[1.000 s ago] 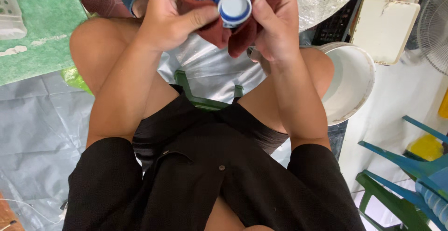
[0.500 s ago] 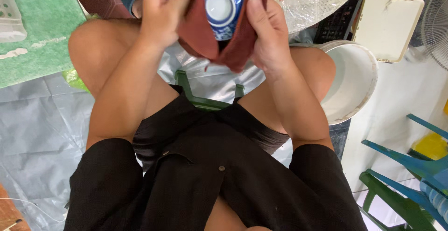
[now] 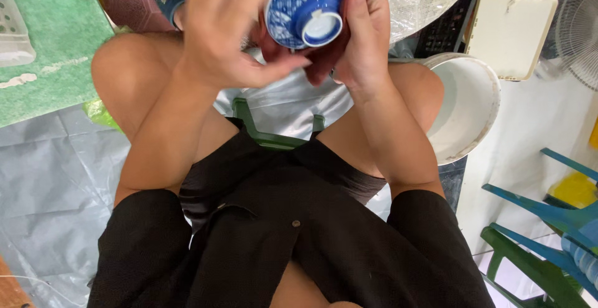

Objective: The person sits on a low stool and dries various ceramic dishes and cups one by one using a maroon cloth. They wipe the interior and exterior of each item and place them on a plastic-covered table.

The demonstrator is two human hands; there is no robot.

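The right hand grips a red cloth under the blue bowl, and the left hand, at nine o'clock, pinches the cloth.

We look down on a floor covered by a grey plastic sheet, creased and glossy. On it to the left lies a green mat. A white plastic bucket stands to the right, just beside a white square lid, with blue and green plastic chairs near the corner.
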